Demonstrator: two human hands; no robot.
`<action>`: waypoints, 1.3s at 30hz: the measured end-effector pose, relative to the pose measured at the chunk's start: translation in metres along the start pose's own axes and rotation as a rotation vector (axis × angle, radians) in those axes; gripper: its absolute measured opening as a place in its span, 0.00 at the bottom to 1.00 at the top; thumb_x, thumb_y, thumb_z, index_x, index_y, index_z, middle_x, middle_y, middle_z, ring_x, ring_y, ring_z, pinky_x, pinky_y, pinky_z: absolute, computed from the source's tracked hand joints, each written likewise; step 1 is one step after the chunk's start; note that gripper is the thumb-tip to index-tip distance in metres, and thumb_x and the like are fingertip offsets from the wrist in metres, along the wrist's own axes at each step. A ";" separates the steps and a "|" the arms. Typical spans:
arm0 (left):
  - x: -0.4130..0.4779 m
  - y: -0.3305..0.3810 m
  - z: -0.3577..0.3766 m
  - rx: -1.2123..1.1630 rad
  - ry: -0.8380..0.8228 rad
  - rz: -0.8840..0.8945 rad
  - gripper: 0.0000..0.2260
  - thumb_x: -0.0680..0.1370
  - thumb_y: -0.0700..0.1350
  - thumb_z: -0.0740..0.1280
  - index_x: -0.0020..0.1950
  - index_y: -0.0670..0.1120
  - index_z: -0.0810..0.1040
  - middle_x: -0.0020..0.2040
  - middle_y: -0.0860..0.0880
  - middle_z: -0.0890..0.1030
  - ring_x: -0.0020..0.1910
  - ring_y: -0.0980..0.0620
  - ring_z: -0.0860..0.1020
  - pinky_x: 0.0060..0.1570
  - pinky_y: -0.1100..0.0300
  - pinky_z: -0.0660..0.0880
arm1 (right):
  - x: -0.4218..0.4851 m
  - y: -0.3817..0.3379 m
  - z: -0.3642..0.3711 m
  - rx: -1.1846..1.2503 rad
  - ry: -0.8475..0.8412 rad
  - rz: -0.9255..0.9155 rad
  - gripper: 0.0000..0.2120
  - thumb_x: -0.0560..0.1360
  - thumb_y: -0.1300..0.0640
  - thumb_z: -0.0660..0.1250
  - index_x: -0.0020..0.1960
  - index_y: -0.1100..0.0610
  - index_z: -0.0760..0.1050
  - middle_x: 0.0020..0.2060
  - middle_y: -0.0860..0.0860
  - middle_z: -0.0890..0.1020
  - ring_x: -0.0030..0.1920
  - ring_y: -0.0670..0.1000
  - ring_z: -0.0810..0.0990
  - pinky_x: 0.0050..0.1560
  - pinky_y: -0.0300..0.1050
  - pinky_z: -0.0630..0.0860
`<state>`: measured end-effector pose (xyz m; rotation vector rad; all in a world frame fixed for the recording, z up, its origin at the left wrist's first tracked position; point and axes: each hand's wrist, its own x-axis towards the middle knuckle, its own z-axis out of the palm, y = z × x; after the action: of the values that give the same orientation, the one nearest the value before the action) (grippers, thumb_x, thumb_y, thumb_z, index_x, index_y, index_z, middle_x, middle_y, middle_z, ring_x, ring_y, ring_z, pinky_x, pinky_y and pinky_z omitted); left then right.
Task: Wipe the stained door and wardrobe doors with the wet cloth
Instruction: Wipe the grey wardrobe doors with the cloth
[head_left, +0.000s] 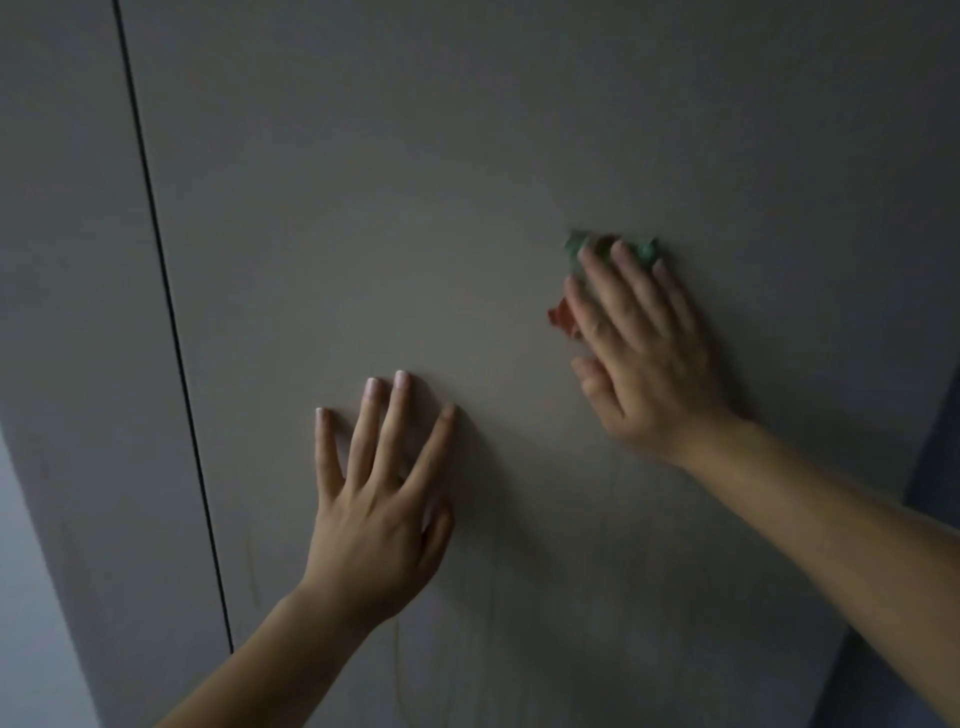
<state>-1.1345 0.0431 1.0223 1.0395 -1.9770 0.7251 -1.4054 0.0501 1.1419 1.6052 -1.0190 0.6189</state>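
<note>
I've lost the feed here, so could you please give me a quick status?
Left hand flat on wardrobe door, fingers spread. Right hand presses cloth against same door. No obstruction in view.

Cloth mostly hidden under a blurred hand, door cropped at the top.
The cloth (563, 318) lies almost wholly beneath the right hand (644, 353), with only green scraps past the fingertips and a red corner at its left side showing. That hand is smeared with blur. The left hand (374, 509) half hides its own thumb. Both forearms run out at the bottom and right edges. The wardrobe door (415, 182) is cut by the top edge, and faint marks low on it are too dim to read.
</note>
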 end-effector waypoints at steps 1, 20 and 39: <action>0.002 0.004 0.000 0.001 -0.001 0.008 0.31 0.79 0.54 0.59 0.82 0.47 0.62 0.84 0.37 0.50 0.83 0.34 0.47 0.75 0.26 0.47 | 0.001 0.004 -0.001 0.016 0.025 0.069 0.32 0.80 0.48 0.56 0.80 0.61 0.59 0.80 0.60 0.59 0.80 0.62 0.56 0.80 0.61 0.49; 0.043 0.110 0.019 0.008 -0.041 0.097 0.30 0.81 0.54 0.59 0.83 0.48 0.61 0.84 0.39 0.49 0.83 0.37 0.47 0.76 0.28 0.51 | -0.128 0.042 0.018 -0.017 -0.122 -0.268 0.34 0.81 0.45 0.57 0.82 0.59 0.54 0.81 0.58 0.54 0.81 0.61 0.53 0.80 0.62 0.49; 0.058 0.198 0.053 0.011 -0.042 0.071 0.30 0.80 0.53 0.59 0.81 0.46 0.64 0.83 0.36 0.51 0.82 0.34 0.48 0.75 0.26 0.50 | -0.137 0.216 -0.004 -0.002 0.048 0.058 0.32 0.81 0.49 0.56 0.81 0.62 0.56 0.80 0.61 0.57 0.79 0.65 0.56 0.80 0.63 0.48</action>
<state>-1.3447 0.0789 1.0171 1.0034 -2.0567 0.7590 -1.6589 0.0848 1.1409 1.5568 -1.0337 0.6925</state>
